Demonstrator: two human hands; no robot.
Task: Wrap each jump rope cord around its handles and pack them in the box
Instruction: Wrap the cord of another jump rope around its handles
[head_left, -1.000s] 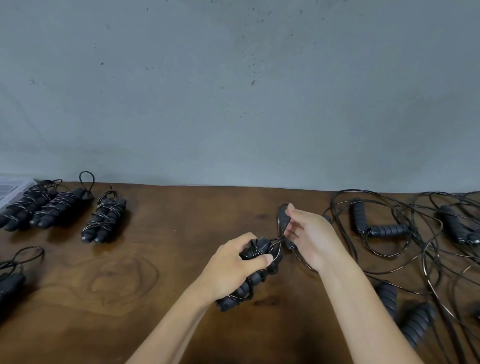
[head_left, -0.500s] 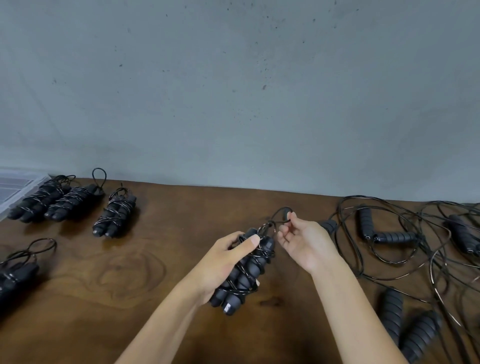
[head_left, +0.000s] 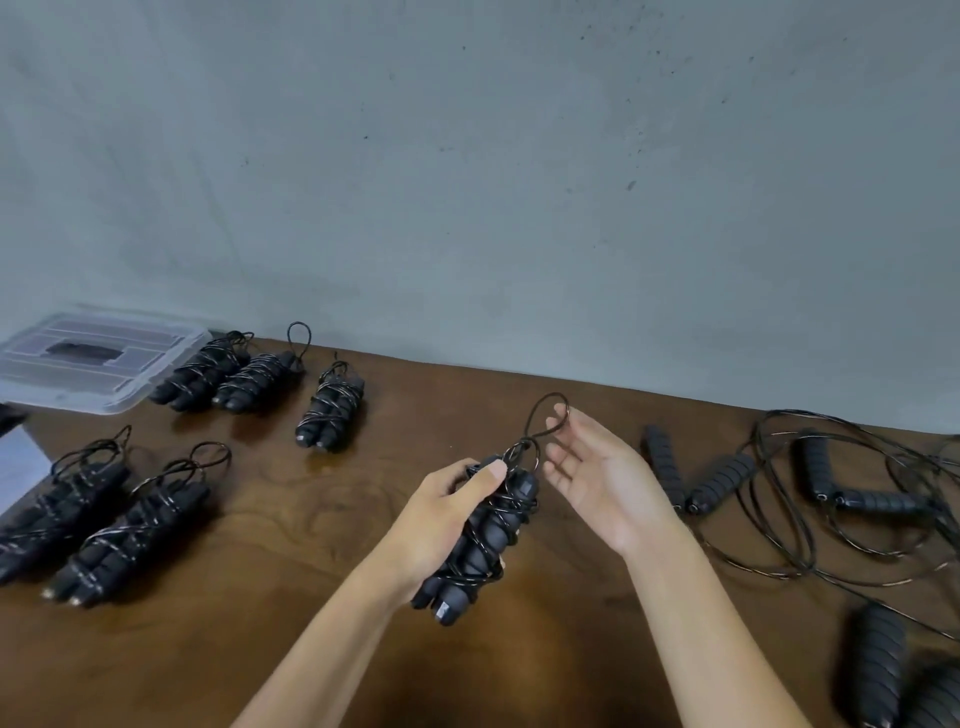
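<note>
My left hand (head_left: 441, 519) grips a black jump rope bundle (head_left: 488, 540), its cord wound around the two handles, held above the wooden table (head_left: 311, 597). A small cord loop (head_left: 543, 415) sticks up from the bundle's top. My right hand (head_left: 597, 478) is beside it, palm up, fingers spread, with a fingertip at the loop. A clear plastic box (head_left: 88, 364) sits at the far left. Several wrapped bundles lie on the left, such as one bundle (head_left: 332, 408) and another bundle (head_left: 130, 535).
Unwrapped ropes with loose tangled cord (head_left: 831, 519) and handles (head_left: 717, 480) cover the right side of the table. More handles (head_left: 883, 670) lie at the lower right. A grey wall stands behind the table's far edge. A white sheet (head_left: 15, 467) lies at the left edge.
My right hand let go of the cord end and spread its fingers. My left hand tilted the bundle more upright. The view swung left, bringing the box into sight.
</note>
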